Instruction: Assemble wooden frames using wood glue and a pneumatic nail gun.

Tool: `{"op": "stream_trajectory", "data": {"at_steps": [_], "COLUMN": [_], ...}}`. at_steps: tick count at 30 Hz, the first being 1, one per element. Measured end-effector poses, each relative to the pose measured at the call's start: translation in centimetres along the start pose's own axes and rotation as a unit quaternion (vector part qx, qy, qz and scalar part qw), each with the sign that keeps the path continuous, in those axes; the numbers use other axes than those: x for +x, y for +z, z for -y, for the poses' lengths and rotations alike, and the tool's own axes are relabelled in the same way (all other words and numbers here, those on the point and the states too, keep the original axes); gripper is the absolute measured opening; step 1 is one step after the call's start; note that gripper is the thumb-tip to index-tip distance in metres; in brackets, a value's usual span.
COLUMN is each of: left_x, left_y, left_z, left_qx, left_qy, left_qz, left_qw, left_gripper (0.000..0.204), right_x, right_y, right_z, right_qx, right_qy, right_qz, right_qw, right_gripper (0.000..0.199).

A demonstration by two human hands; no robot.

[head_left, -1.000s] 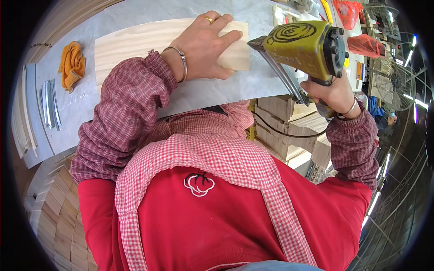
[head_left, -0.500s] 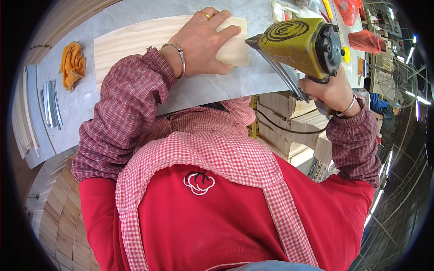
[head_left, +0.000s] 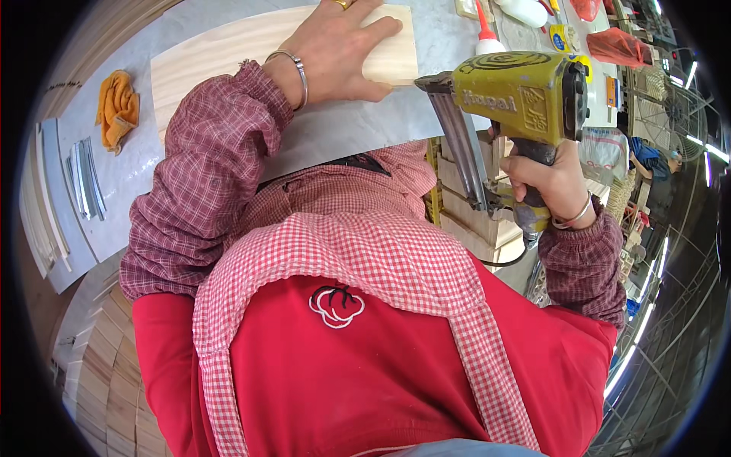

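Observation:
My left hand (head_left: 339, 53) lies flat with fingers spread on a pale wooden board (head_left: 209, 61), its thumb near the board's close edge. The board rests on a grey worktop (head_left: 312, 145). In my right hand (head_left: 560, 179) is a yellow-green air nail gun (head_left: 506, 95), fingers wrapped round its dark handle. Its nose sits at the board's near right corner; whether it touches the wood I cannot tell. The long metal magazine slants down below the nose, past the worktop's front edge.
At left are an orange cloth (head_left: 117, 110) and thin metal strips (head_left: 85, 179). A red-tipped bottle (head_left: 487, 36), a white bottle (head_left: 525, 11) and a red plastic bag (head_left: 618, 47) stand beyond the gun. A dark hose (head_left: 506, 263) hangs below. Wooden pieces (head_left: 106, 365) are stacked lower left.
The nail gun has turned more upright and lowered, its nose still by the board's right end. The board and my left hand have shifted slightly up in the picture.

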State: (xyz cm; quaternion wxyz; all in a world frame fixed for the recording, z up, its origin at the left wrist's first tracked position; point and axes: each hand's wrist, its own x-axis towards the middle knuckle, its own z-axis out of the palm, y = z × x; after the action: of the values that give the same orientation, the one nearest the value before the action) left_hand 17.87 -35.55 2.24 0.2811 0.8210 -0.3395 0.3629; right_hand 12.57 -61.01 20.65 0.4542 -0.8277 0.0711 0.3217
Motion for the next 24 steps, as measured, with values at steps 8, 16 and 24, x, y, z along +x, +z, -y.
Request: {"op": "stream_trajectory", "data": {"at_steps": [8, 16, 24], "left_x": [2.2, 1.7, -1.9], "left_y": [-3.0, -3.6, -12.6], "left_z": [-1.9, -1.6, 0.7], "left_qx": [0.022, 0.036, -0.027], "left_qy": [-0.117, -0.116, -0.190], "left_qz": [0.234, 0.258, 0.347], "left_qw": [0.965, 0.959, 0.918], "left_gripper": [0.070, 0.073, 0.083], "right_x": [-0.2, -0.3, -0.4], "right_y": [0.5, 1.1, 1.2], "right_z": [-0.1, 0.1, -0.2], "right_qx": [-0.003, -0.027, -0.022], "right_qy": [0.006, 0.018, 0.026], "right_qz": [0.000, 0.005, -0.024], "right_qw": [1.000, 0.999, 0.999], "right_gripper": [0.025, 0.026, 0.028]}}
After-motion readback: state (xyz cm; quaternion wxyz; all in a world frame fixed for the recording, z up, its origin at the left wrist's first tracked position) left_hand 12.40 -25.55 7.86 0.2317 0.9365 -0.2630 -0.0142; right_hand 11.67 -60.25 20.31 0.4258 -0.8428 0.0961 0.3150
